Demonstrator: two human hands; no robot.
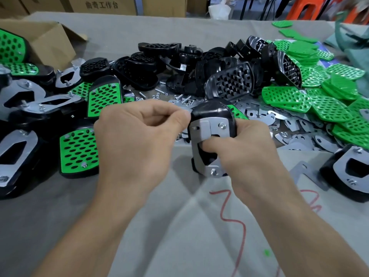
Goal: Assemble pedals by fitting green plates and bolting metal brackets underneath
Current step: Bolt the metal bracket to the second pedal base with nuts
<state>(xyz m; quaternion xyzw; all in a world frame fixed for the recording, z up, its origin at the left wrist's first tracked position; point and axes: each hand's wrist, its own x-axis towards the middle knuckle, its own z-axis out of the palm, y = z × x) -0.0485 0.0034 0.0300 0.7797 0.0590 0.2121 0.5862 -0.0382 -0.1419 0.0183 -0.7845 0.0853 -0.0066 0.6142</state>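
Over the cloth (179,226) — right hand (249,148) grips pedal (211,112), left hand (137,140) curled alongside.

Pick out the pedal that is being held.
The black pedal in the right hand, metal bracket facing the camera; the others lie on the table.

Bright, even white light falls from overhead. Beneath our left hand (137,136) and right hand (247,148) we see only a soft grey shadow on the table (169,226). The glossy black pedal (211,111) in the right hand carries a pale highlight, and the loose metal brackets (293,124) glint. The upper right corner smears with motion blur around the orange stool (299,11). The wide lens bows the table's far edge and stretches our forearms.
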